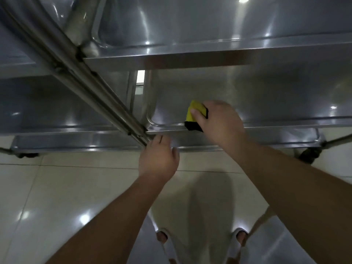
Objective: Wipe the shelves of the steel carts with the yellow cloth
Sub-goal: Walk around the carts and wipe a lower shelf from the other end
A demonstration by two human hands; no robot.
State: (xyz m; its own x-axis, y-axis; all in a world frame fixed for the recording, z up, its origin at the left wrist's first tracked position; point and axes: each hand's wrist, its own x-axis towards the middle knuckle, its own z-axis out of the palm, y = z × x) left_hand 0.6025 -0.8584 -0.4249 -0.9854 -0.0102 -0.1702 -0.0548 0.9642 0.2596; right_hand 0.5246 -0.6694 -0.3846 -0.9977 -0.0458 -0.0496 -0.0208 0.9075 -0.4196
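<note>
Your right hand (219, 121) grips the folded yellow cloth (196, 111), fingers curled over its top, and presses it onto the near left part of the middle shelf (266, 92) of the right-hand cart, with the cloth's dark edge lying across the shelf's raised front lip. Your left hand (158, 159) reaches for the upright posts (106, 103) where the two carts meet; its fingers curl towards the steel, but from here you cannot tell whether they actually grip it or only rest against it.

The main risk is the cart rolling: a caster (308, 155) shows at the lower right, and a firm push along the shelf could shift the whole frame if your left hand is not bracing it. The cloth straddling the lip may also catch and fold under, so you skip the rounded corner (152, 121) just beside it. The upper shelf (171, 60) overhangs your knuckles, and the glossy tile floor (57, 187) may be slick underfoot.
</note>
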